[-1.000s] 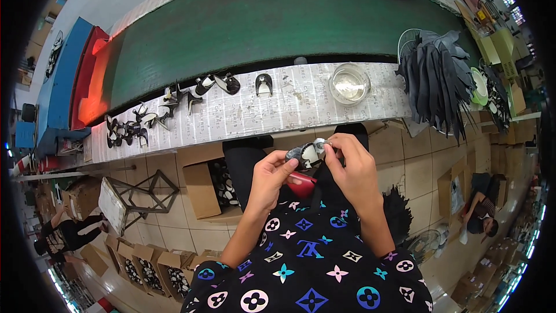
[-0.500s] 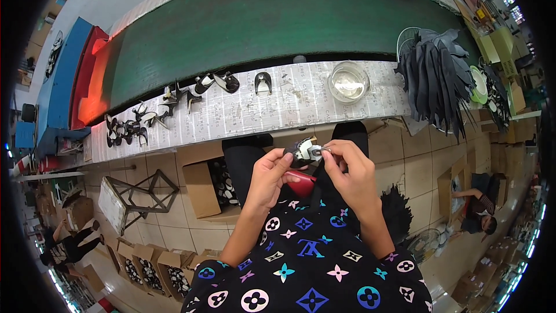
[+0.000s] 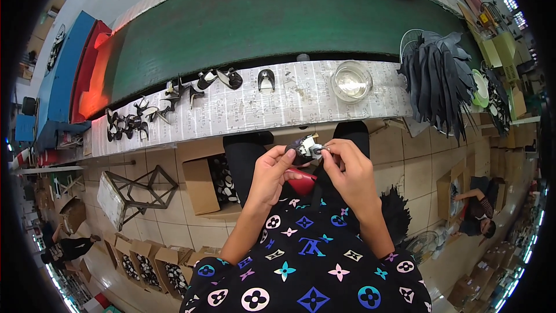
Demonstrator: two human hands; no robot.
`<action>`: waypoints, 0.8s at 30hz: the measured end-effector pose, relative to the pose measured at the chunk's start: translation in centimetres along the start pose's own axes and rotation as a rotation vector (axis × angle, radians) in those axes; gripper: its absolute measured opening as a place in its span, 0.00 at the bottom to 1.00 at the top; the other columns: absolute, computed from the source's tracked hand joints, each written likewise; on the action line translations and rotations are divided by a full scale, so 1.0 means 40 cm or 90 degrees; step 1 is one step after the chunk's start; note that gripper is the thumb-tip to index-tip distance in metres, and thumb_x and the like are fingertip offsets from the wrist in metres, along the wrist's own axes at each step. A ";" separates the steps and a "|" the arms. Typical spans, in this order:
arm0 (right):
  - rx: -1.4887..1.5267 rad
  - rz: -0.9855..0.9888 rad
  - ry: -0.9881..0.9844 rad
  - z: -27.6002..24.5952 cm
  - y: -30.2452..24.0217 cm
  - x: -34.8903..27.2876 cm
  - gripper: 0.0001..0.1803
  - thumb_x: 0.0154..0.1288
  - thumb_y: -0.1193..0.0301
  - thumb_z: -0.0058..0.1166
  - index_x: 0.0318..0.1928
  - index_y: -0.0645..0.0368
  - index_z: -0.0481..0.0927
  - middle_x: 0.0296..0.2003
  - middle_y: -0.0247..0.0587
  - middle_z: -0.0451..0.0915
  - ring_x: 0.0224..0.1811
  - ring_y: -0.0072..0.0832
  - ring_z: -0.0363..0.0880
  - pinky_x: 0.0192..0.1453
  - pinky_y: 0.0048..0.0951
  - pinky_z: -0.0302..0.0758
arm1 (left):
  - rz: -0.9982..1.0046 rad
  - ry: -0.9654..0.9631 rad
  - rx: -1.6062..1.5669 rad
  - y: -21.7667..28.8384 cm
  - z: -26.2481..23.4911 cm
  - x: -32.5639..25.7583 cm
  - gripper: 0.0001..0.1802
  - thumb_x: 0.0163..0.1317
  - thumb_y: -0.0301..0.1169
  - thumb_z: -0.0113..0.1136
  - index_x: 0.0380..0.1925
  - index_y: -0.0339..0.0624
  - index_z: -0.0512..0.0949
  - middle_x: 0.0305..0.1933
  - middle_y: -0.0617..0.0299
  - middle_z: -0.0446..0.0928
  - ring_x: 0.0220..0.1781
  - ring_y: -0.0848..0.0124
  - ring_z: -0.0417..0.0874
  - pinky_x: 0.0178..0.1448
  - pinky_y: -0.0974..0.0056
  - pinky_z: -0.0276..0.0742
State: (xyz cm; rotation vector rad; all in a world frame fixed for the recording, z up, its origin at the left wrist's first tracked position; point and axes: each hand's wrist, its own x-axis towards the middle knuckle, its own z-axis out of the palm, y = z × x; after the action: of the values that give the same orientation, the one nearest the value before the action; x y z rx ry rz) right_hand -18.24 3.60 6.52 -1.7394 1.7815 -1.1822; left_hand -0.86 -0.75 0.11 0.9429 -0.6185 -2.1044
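Over my lap, my left hand (image 3: pixel 272 171) holds a small black-and-silver piece (image 3: pixel 303 148) from below and from the left. My right hand (image 3: pixel 346 168) pinches the right end of the same piece with thumb and forefinger. A red object (image 3: pixel 302 182) lies on my lap just under both hands, partly hidden by them.
A paper-covered bench (image 3: pixel 289 104) ahead carries a row of black-and-white pieces (image 3: pixel 174 95) and a glass bowl (image 3: pixel 351 81). Behind it runs a green belt (image 3: pixel 260 17). Black leather strips (image 3: pixel 437 81) hang at right. An open carton (image 3: pixel 211 182) stands by my left knee. Another person (image 3: pixel 478 214) sits at right.
The small piece has turned slightly between my fingers and my right fingertips have shifted on its end. Both hands stay in about the same place.
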 end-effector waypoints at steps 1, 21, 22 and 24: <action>0.000 0.000 0.000 -0.003 0.003 -0.001 0.07 0.58 0.79 0.60 0.36 0.66 0.75 0.34 0.44 0.80 0.25 0.32 0.79 0.29 0.29 0.77 | 0.002 0.000 0.002 0.000 -0.001 0.000 0.12 0.69 0.32 0.55 0.44 0.34 0.76 0.41 0.54 0.82 0.41 0.67 0.85 0.34 0.71 0.83; 0.011 0.029 0.089 -0.031 0.024 0.012 0.06 0.58 0.81 0.60 0.36 0.66 0.76 0.35 0.42 0.81 0.24 0.22 0.74 0.26 0.21 0.72 | -0.022 0.006 -0.022 0.012 -0.008 -0.002 0.12 0.71 0.36 0.52 0.41 0.38 0.76 0.38 0.58 0.82 0.40 0.69 0.86 0.31 0.74 0.82; 0.033 0.040 0.109 -0.037 0.028 0.012 0.06 0.58 0.81 0.60 0.36 0.66 0.77 0.35 0.41 0.81 0.24 0.20 0.73 0.26 0.20 0.71 | -0.033 0.001 -0.043 0.017 -0.010 -0.010 0.13 0.70 0.37 0.53 0.42 0.37 0.76 0.39 0.56 0.82 0.40 0.68 0.86 0.32 0.73 0.82; 0.052 0.071 0.138 -0.055 0.029 0.014 0.05 0.60 0.81 0.59 0.35 0.67 0.78 0.35 0.39 0.82 0.25 0.15 0.73 0.28 0.18 0.71 | -0.041 0.000 -0.067 0.026 -0.007 -0.028 0.14 0.69 0.37 0.54 0.42 0.36 0.77 0.40 0.55 0.82 0.40 0.68 0.86 0.32 0.73 0.82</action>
State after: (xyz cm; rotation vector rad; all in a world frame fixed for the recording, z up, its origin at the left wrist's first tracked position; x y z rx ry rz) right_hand -20.74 3.59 7.02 -1.4949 1.8954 -1.4194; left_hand 0.33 -0.53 1.10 0.9146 -0.4787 -2.1710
